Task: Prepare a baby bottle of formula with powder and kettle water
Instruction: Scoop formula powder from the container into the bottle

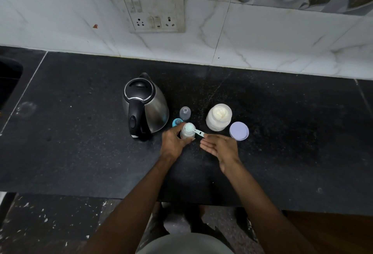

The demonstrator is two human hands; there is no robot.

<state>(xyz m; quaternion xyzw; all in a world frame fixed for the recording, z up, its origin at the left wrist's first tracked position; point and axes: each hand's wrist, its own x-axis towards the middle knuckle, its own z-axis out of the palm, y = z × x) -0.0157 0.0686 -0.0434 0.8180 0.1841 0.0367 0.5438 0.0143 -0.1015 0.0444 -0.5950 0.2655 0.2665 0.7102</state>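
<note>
A black speckled stone countertop [80,132] fills the middle band of the head view, its front edge running across the lower part of the frame with a dark, paint-flecked floor [40,223] below it. White marble-veined wall tiles [60,21] rise behind it in the upper part, carrying a grubby white switch and socket plate [154,10] at upper centre. A dark sink recess [9,80] shows at the far left edge.

Left of centre stands a brushed steel electric kettle [145,105] with a black lid and handle, lid closed. Just to its right is a clear domed plastic bottle cap [185,113], and below that a teal bottle ring with its teat [177,122], partly hidden by fingers. Right of centre sits an open, rounded white jar of pale formula powder [219,117], powder heaped to the brim; its flat round lilac lid [239,131] lies just beside it to the lower right.

At centre, the small translucent baby bottle [187,132] stands upright on the counter. The left hand [173,142] wraps its fingers round the bottle's side. A pale blue plastic measuring scoop [192,129] rests bowl-down over the bottle's mouth, handle pointing right. The right hand [219,147] lies palm-up, fingers nearly straight and loose, fingertips at the handle's end; whether they pinch it I cannot tell
</note>
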